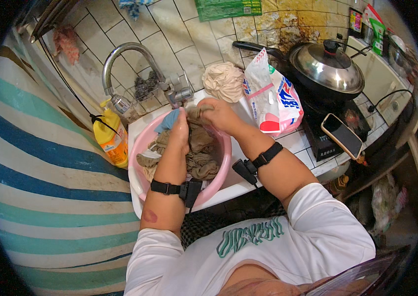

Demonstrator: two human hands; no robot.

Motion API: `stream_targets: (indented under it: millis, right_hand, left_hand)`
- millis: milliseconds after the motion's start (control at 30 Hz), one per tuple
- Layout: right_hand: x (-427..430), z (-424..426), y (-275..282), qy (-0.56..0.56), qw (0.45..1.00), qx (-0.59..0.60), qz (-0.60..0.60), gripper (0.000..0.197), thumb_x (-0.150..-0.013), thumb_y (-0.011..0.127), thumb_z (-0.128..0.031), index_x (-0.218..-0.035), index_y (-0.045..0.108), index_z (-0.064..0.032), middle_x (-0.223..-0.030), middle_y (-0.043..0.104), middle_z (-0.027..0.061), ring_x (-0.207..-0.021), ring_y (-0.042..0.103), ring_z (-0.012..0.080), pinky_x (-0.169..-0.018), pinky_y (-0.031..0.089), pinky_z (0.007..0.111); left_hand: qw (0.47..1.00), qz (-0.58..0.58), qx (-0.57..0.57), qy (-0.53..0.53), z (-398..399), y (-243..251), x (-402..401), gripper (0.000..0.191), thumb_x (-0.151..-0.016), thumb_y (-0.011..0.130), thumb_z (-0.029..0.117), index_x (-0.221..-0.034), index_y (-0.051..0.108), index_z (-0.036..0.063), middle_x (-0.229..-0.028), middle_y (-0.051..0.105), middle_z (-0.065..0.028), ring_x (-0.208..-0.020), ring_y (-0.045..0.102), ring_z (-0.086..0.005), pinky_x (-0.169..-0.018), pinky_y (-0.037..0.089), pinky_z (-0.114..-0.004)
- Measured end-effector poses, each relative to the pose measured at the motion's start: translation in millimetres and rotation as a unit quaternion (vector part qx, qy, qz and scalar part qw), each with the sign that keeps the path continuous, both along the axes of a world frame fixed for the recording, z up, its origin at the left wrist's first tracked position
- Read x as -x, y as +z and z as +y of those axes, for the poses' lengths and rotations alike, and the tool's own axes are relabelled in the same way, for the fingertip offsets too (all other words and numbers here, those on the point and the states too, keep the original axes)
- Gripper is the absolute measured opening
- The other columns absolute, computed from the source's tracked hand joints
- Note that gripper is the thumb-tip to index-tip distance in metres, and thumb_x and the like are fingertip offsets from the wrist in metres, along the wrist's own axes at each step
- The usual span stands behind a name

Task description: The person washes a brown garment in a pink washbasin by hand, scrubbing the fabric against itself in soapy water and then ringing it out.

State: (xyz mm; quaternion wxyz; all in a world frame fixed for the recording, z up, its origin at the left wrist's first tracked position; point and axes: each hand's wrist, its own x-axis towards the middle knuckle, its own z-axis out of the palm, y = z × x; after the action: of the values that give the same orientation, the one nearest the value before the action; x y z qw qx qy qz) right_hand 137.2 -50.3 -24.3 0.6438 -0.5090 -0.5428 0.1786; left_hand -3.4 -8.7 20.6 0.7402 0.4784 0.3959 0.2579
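A pink plastic basin (226,151) sits in the white sink (209,196), heaped with wet olive-brown cloth (203,144). Over its far side, my right hand (218,114) pinches a bunched end of that cloth between thumb and fingers. My left hand (181,127) is seen edge-on beside the same bunch, touching it; its fingers are mostly hidden, so its grip is unclear. Against the outer side of the left hand lies a light blue cloth (167,121). Some pale fabric (149,153) shows at the basin's left.
A chrome faucet (135,46) arches behind the basin. Left stands a yellow pump bottle (112,137). Crumpled beige cloth (223,81) and a detergent bag (273,100) are at the right, before a lidded wok (327,70). A phone (342,136) lies near the counter edge.
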Motion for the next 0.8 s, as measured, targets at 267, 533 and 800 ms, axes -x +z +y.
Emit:
stream_targets:
  millis: [267, 533, 800]
  right_hand:
    - [22, -25, 20, 0.093, 0.770, 0.270, -0.571, 0.024, -0.071, 0.062, -0.014, -0.089, 0.074, -0.0249, -0.095, 0.067, -0.0008, -0.102, 0.058, 0.0194, -0.087, 0.034, 0.043]
    - [39, -24, 9, 0.092, 0.659, 0.323, -0.673, 0.020, -0.074, 0.062, -0.023, -0.091, 0.074, -0.0237, -0.102, 0.070, -0.0027, -0.104, 0.061, 0.0152, -0.099, 0.028, 0.048]
    - [26, -8, -5, 0.131, 0.971, 0.069, -0.188, 0.014, -0.078, 0.065, -0.012, -0.091, 0.065, -0.0070, -0.086, 0.067, 0.0066, -0.079, 0.063, 0.0155, -0.079, 0.047, 0.035]
  left_hand:
    - [0.914, 0.284, -0.287, 0.045, 43, -41, 8, 0.040, -0.088, 0.060, 0.039, -0.113, 0.055, 0.0081, -0.110, 0.058, -0.0093, -0.098, 0.052, -0.0189, -0.082, 0.042, -0.034]
    - [0.953, 0.177, -0.245, -0.013, 20, -23, 1, 0.032, -0.087, 0.062, 0.027, -0.110, 0.054, 0.0066, -0.102, 0.058, -0.0066, -0.092, 0.052, -0.0175, -0.080, 0.042, -0.032]
    - [0.975, 0.092, -0.202, -0.009, 29, -29, 7, 0.030, -0.092, 0.054, 0.032, -0.110, 0.055, 0.0081, -0.102, 0.060, -0.0087, -0.091, 0.058, -0.0200, -0.076, 0.046, -0.035]
